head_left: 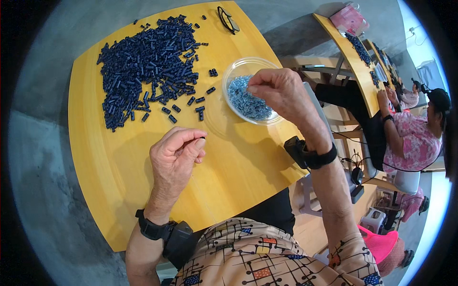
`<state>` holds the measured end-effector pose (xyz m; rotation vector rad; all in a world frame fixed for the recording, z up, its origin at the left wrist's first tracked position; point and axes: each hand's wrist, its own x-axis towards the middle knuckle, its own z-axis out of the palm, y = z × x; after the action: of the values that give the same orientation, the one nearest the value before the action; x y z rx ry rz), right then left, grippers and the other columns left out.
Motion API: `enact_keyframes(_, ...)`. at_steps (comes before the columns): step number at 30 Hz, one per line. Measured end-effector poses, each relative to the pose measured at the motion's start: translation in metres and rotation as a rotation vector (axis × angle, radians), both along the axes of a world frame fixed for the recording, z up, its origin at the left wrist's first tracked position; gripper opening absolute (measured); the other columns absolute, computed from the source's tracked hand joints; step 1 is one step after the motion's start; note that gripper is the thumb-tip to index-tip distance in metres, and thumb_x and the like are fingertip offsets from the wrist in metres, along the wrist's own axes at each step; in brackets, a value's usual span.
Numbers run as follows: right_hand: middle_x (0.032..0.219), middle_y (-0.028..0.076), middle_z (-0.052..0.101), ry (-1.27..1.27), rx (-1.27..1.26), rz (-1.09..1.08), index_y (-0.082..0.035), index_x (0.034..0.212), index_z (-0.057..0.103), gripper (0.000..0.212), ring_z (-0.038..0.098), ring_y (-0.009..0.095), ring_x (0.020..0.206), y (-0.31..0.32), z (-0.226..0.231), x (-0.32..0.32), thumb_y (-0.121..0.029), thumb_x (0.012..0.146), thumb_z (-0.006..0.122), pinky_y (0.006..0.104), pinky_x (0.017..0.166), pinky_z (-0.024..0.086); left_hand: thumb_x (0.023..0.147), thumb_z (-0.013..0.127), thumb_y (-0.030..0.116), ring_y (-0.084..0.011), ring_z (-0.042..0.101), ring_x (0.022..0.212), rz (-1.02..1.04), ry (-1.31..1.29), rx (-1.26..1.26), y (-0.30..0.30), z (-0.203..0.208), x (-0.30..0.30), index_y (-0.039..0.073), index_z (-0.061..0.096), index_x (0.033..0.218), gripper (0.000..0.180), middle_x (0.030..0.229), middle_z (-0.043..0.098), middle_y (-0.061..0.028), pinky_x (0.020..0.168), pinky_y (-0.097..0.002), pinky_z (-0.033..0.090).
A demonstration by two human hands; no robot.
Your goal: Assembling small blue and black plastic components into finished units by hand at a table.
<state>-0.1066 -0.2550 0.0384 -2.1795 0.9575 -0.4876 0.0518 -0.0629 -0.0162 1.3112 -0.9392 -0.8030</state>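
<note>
My left hand (177, 151) is closed in a pinch above the near part of the yellow table (229, 178). A bit of a small dark piece (202, 138) shows at its thumb and fingertip; the fingers hide the rest. Over the right side of a round clear plastic tub (230, 68) is my right hand (276, 90), thumb and forefinger pressed together. Whatever it may hold is hidden. Many small shiny bluish metal parts (245, 97) fill the tub's bottom. Beyond my left hand lies a wide heap of short dark blue cylindrical plastic pieces (148, 66), with several strays (200, 112) beside it.
A pair of dark-framed glasses (228, 20) lies at the table's far edge. To the right, a person in a pink patterned top (412, 140) sits at another table (346, 52) bearing dark pieces. Cables (353, 162) hang between the tables. Both my wrists wear black strapped devices.
</note>
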Motion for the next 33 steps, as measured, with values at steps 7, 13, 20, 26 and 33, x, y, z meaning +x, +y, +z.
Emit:
enact_keyframes(7, 0.068, 0.002, 0.063, -0.101, 0.297, 0.018, 0.000, 0.087, 0.068, 0.015, 0.055, 0.007, 0.058, 0.016, 0.023, -0.003, -0.015, 0.084, 0.066, 0.0231, 0.051, 0.043, 0.088, 0.063, 0.002, -0.0096, 0.061, 0.064, -0.002, 0.019, -0.015, 0.003, -0.001, 0.002, -0.004, 0.066, 0.098, 0.012, 0.086, 0.063, -0.0064, 0.055, -0.0200, 0.050)
enact_keyframes(13, 0.071, -0.003, 0.060, -0.363, 1.174, 0.174, -0.004, 0.087, 0.065, 0.014, 0.045, 0.002, 0.053, 0.073, 0.015, -0.007, -0.018, 0.089, 0.064, 0.0178, 0.043, 0.029, 0.088, 0.063, 0.003, -0.0103, 0.061, 0.066, -0.121, 0.367, -0.074, 0.011, 0.004, 0.000, -0.005, 0.065, 0.103, 0.017, 0.086, 0.061, -0.0074, 0.056, -0.0208, 0.050)
enact_keyframes(20, 0.074, -0.001, 0.059, -0.461, 1.417, 0.184, -0.004, 0.093, 0.061, 0.015, 0.040, 0.002, 0.051, 0.092, -0.011, -0.013, -0.019, 0.093, 0.060, 0.0173, 0.042, 0.025, 0.086, 0.064, 0.003, -0.0085, 0.059, 0.065, -0.257, 0.203, -0.129, 0.011, 0.009, -0.003, -0.002, 0.065, 0.106, 0.020, 0.082, 0.058, -0.0041, 0.056, -0.0195, 0.047)
enact_keyframes(26, 0.074, -0.001, 0.058, -0.474, 1.469, 0.190, -0.004, 0.093, 0.061, 0.015, 0.041, 0.002, 0.053, 0.099, -0.016, -0.013, -0.020, 0.093, 0.060, 0.0166, 0.042, 0.025, 0.083, 0.066, 0.000, -0.0081, 0.058, 0.065, -0.251, 0.080, -0.108, 0.011, 0.009, -0.002, -0.001, 0.068, 0.099, 0.015, 0.079, 0.060, -0.0040, 0.056, -0.0193, 0.047)
enact_keyframes(33, 0.074, -0.001, 0.058, -0.461, 1.512, 0.188, -0.004, 0.093, 0.061, 0.016, 0.042, 0.002, 0.054, 0.105, -0.023, -0.015, -0.020, 0.094, 0.058, 0.0165, 0.043, 0.025, 0.078, 0.070, -0.002, -0.0092, 0.059, 0.065, -0.210, -0.133, -0.123, 0.011, 0.006, 0.001, -0.001, 0.067, 0.086, 0.008, 0.075, 0.062, -0.0047, 0.057, -0.0213, 0.046)
